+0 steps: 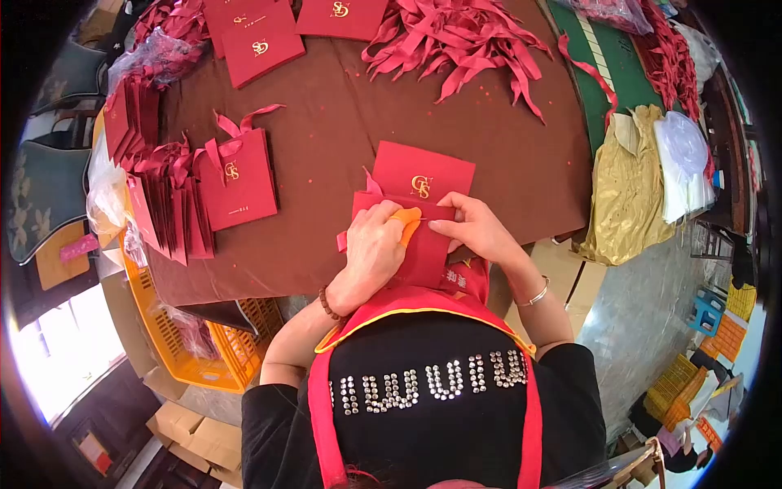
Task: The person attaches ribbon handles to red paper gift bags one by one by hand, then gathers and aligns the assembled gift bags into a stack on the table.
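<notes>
A red paper gift bag [422,259] is at the table's front edge, close to the apron. My left hand [376,244] is closed on its left side, and an orange cover sits on one finger. My right hand [479,231] pinches at the bag's upper edge on the right. A thin pale sliver shows between the fingertips, too small to name. Just beyond lies another red bag panel with a gold monogram [423,167], partly covered by the bag in my hands. A bit of red ribbon sticks out beside my left hand.
Finished-looking red bags with ribbon handles [238,179] stand at the left. Flat red bags [262,45] and a heap of red ribbons [464,41] lie at the back. A gold plastic bag [627,191] hangs at the right; an orange crate [216,371] is below left.
</notes>
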Demonstrator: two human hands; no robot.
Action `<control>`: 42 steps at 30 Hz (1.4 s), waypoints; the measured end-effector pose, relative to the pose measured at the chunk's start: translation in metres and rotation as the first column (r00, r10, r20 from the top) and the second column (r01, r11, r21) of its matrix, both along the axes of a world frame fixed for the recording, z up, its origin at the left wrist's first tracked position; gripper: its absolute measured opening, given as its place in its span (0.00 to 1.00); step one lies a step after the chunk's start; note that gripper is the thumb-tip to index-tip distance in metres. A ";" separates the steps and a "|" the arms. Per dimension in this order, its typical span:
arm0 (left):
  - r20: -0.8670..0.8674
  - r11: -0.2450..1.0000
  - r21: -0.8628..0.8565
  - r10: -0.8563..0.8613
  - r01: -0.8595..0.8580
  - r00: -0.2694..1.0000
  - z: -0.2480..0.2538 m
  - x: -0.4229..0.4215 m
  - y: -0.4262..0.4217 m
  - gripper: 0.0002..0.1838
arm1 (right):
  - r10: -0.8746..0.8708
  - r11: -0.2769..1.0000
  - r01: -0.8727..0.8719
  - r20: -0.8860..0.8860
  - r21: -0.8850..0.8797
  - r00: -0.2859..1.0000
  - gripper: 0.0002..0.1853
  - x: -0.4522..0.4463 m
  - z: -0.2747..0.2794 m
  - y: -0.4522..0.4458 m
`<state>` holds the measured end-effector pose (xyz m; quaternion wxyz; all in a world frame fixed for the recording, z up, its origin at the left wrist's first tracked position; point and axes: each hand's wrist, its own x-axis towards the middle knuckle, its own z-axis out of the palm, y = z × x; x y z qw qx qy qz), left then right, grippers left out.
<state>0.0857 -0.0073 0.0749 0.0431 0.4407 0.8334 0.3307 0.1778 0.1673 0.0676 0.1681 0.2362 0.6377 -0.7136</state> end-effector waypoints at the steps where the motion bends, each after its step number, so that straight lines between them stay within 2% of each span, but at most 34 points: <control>1: -0.004 1.000 0.000 -0.001 0.001 1.000 0.000 0.001 0.001 0.06 | -0.017 0.999 0.017 -0.018 -0.029 1.000 0.13 -0.001 -0.001 -0.001; 5: -0.007 0.999 -0.015 0.040 -0.040 0.999 0.000 0.001 0.003 0.05 | -0.008 1.000 0.009 -0.011 0.028 1.000 0.12 -0.005 0.007 -0.002; 8: -0.011 0.998 -0.010 0.062 -0.062 0.998 -0.001 0.002 0.006 0.05 | -0.009 1.000 0.009 -0.012 0.024 1.000 0.11 -0.005 0.008 -0.003; 11: -0.012 0.997 0.003 0.077 -0.077 0.997 -0.002 0.004 0.008 0.05 | -0.075 0.997 0.073 -0.062 -0.036 0.995 0.15 -0.003 0.006 -0.005; 16: 0.006 0.997 -0.003 0.078 -0.078 0.997 0.004 0.007 0.011 0.04 | -0.038 0.998 0.040 -0.042 0.045 0.998 0.12 -0.003 0.017 -0.004; 18: -0.057 0.996 -0.076 0.038 -0.042 0.998 0.007 0.008 0.012 0.07 | -0.022 0.996 0.026 -0.036 0.087 0.999 0.11 -0.001 0.015 -0.006; 19: -0.076 0.997 -0.060 0.039 -0.043 0.996 0.008 0.008 0.013 0.07 | -0.012 0.990 0.017 -0.036 0.139 0.999 0.11 -0.001 0.015 -0.005; 20: -0.145 0.998 -0.066 0.007 -0.017 0.989 0.008 0.010 0.014 0.06 | -0.042 0.995 0.044 -0.016 0.094 0.999 0.11 0.000 0.016 -0.006; 22: -0.261 0.996 -0.081 -0.043 0.023 0.964 0.009 0.010 0.020 0.05 | -0.033 0.991 0.051 -0.139 0.128 0.990 0.11 -0.001 0.023 -0.009; 24: -0.305 0.993 -0.102 -0.093 0.064 0.948 0.013 0.009 0.019 0.06 | 0.052 0.981 -0.041 -0.055 0.189 0.997 0.13 -0.003 0.043 -0.004; 25: -0.312 0.989 -0.116 -0.127 0.095 0.942 0.015 0.007 0.016 0.06 | 0.062 0.965 -0.011 -0.189 0.261 0.980 0.14 0.001 0.031 -0.006; 26: -0.329 0.990 -0.083 -0.136 0.115 0.934 0.016 0.005 0.013 0.07 | 0.039 0.980 -0.013 -0.129 0.199 0.991 0.15 0.000 0.049 -0.005; 28: -0.352 0.984 -0.082 -0.179 0.161 0.919 0.014 0.001 0.009 0.08 | 0.092 0.947 0.016 -0.318 0.320 0.944 0.18 0.001 0.024 -0.006; 29: -0.323 0.978 -0.068 -0.210 0.199 0.923 0.012 -0.002 0.006 0.08 | 0.100 0.966 -0.048 -0.197 0.254 0.975 0.17 -0.001 0.028 -0.004; 31: -0.325 0.964 -0.096 -0.264 0.246 0.908 0.013 -0.010 0.004 0.09 | 0.125 0.957 -0.062 -0.209 0.285 0.970 0.17 -0.002 0.020 -0.006; 33: -0.239 0.962 -0.144 -0.262 0.233 0.935 0.022 -0.018 0.002 0.09 | 0.114 0.962 -0.055 -0.208 0.268 0.971 0.18 0.000 0.021 -0.008; 35: -0.211 0.963 -0.088 -0.268 0.255 0.940 0.035 -0.024 0.005 0.09 | 0.132 0.967 -0.078 -0.211 0.244 0.969 0.18 -0.004 0.026 -0.010; 37: -0.241 0.978 -0.070 -0.209 0.198 0.948 0.050 -0.025 0.009 0.10 | 0.217 0.928 -0.117 -0.259 0.353 0.941 0.18 -0.006 0.031 -0.012; 38: -0.240 0.979 -0.074 -0.202 0.189 0.949 0.048 -0.027 0.007 0.10 | 0.205 0.937 -0.129 -0.212 0.323 0.956 0.17 -0.008 0.029 -0.013; 40: -0.076 0.967 -0.097 -0.241 0.234 0.967 0.043 -0.035 0.002 0.12 | 0.244 0.917 -0.141 -0.244 0.374 0.939 0.17 -0.009 0.030 -0.015; 41: -0.073 0.969 -0.103 -0.231 0.223 0.970 0.040 -0.038 -0.002 0.12 | 0.274 0.894 -0.138 -0.275 0.427 0.922 0.17 -0.012 0.029 -0.018; 42: -0.037 0.960 -0.127 -0.256 0.250 0.966 0.040 -0.040 -0.002 0.11 | 0.285 0.886 -0.171 -0.215 0.430 0.934 0.18 -0.014 0.032 -0.019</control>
